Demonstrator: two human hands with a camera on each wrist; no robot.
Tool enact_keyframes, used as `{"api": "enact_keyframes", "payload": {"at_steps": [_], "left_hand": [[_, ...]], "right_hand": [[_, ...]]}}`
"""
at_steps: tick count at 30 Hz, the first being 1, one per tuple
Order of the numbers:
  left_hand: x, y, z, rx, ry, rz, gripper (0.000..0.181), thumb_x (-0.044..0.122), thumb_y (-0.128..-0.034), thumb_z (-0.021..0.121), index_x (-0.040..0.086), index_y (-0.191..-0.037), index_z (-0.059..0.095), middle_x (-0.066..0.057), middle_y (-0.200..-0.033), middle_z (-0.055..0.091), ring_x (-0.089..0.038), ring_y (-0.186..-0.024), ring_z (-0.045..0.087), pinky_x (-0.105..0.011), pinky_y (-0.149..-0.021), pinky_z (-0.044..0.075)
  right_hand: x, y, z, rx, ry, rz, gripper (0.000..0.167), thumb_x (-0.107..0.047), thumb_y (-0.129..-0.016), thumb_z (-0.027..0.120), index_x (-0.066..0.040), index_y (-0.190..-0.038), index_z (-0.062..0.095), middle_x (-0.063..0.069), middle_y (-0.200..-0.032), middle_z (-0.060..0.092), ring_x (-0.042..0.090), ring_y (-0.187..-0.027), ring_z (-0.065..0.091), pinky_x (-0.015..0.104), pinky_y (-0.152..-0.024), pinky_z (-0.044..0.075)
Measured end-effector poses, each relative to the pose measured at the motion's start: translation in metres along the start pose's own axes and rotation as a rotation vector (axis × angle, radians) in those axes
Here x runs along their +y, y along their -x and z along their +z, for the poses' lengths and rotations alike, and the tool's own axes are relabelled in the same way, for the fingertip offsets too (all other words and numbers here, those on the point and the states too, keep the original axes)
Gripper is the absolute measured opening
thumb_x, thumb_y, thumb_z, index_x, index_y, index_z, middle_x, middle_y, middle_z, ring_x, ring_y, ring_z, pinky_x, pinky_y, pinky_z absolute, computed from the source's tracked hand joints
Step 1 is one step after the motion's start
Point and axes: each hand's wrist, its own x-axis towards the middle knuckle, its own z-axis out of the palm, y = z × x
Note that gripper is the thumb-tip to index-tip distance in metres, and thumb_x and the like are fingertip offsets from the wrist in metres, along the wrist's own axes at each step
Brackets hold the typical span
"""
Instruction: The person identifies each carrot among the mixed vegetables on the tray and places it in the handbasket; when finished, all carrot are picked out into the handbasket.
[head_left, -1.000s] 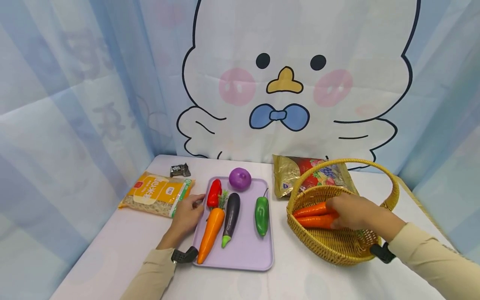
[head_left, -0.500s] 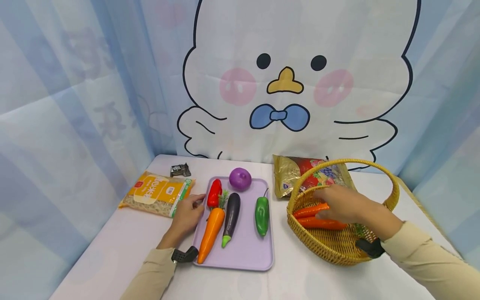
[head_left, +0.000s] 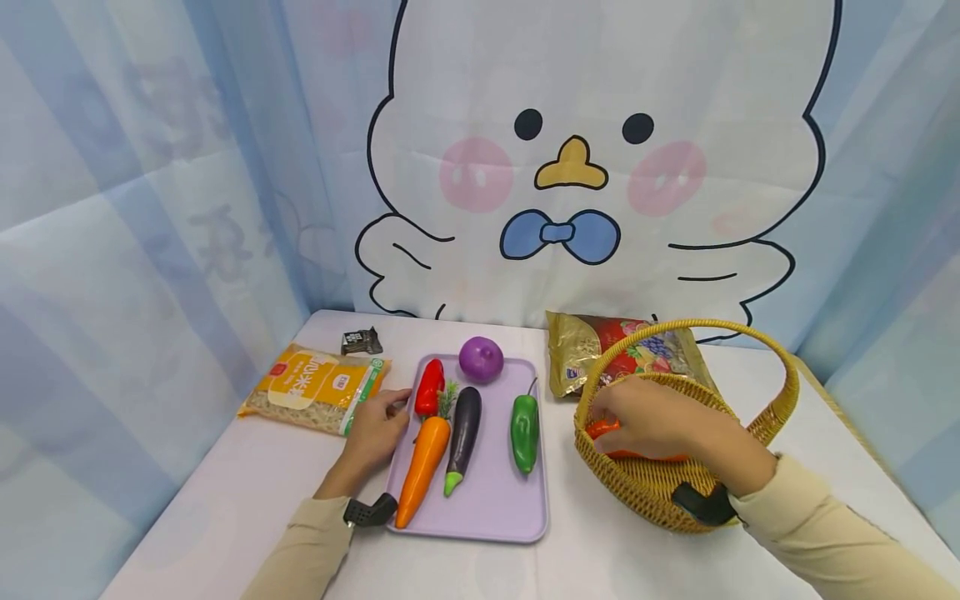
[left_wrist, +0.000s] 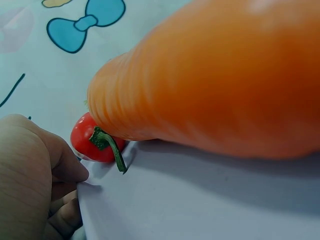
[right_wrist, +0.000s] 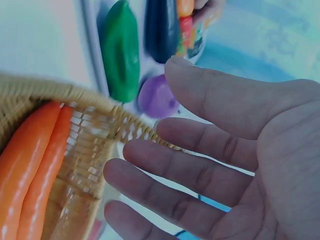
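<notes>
At the lilac tray's (head_left: pixel 498 512) left rim, my left hand (head_left: pixel 375 429) pinches the edge with bent fingers. A red pepper (head_left: pixel 430 387), an orange carrot (head_left: pixel 423 471), an eggplant (head_left: pixel 464 429), a green pepper (head_left: pixel 524 433) and a purple onion (head_left: pixel 481 359) lie on the tray. Over the wicker basket (head_left: pixel 637 496), my right hand (head_left: pixel 660 421) hovers near its left side. The right wrist view shows that hand (right_wrist: pixel 215 150) with spread, nearly straight fingers and nothing in them. Two carrots (right_wrist: pixel 30 170) lie inside the basket, partly hidden by the hand in the head view.
A yellow bag of grain (head_left: pixel 315 387) lies left of the tray, with a small dark packet (head_left: pixel 362 341) behind it. Behind the basket lies a gold and red bag (head_left: pixel 577 350). The basket's tall handle (head_left: pixel 697 323) arches over it. A printed curtain (head_left: pixel 570 283) borders the table's back.
My right hand has moved left across the basket, off the carrots toward the basket's left rim. My left hand and the tray have stayed put.
</notes>
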Motion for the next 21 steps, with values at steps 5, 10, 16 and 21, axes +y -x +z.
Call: {"api": "enact_keyframes", "payload": {"at_steps": [5,10,16,21], "left_hand": [[-0.001,0.000,0.000,0.013,0.002,0.033,0.044,0.006,-0.0886,0.059,0.004,-0.131,0.067,-0.010,-0.111,0.069,-0.021,-0.084,0.056,-0.031,-0.073,0.048],[-0.001,0.000,0.000,0.019,0.007,0.048,0.043,0.005,-0.0884,0.060,0.004,-0.130,0.068,-0.010,-0.110,0.070,-0.020,-0.083,0.056,-0.030,-0.071,0.048],[-0.001,-0.001,0.000,0.020,0.000,0.052,0.043,0.005,-0.0886,0.060,0.003,-0.131,0.067,-0.011,-0.115,0.070,-0.020,-0.084,0.056,-0.030,-0.072,0.048],[0.000,0.000,0.000,0.014,-0.012,0.015,0.044,0.007,-0.0896,0.059,0.005,-0.133,0.067,-0.010,-0.117,0.069,-0.021,-0.086,0.056,-0.031,-0.075,0.048]], "right_hand": [[-0.013,-0.006,0.005,-0.007,-0.002,-0.041,0.028,-0.028,-0.085,0.081,-0.012,-0.107,0.074,-0.005,-0.093,0.068,0.016,-0.088,0.060,0.040,-0.085,0.057],[-0.025,-0.014,0.010,-0.017,-0.031,-0.073,0.023,-0.029,-0.086,0.081,-0.014,-0.101,0.072,-0.008,-0.084,0.062,0.012,-0.079,0.057,0.032,-0.076,0.055],[-0.036,-0.027,0.019,0.015,-0.039,-0.134,0.019,-0.024,-0.085,0.081,-0.014,-0.099,0.073,-0.006,-0.087,0.064,0.013,-0.082,0.058,0.032,-0.076,0.054],[-0.043,-0.040,0.029,0.023,-0.064,-0.187,0.019,-0.021,-0.085,0.080,-0.011,-0.100,0.074,-0.004,-0.090,0.068,0.016,-0.085,0.060,0.036,-0.080,0.055]]}}
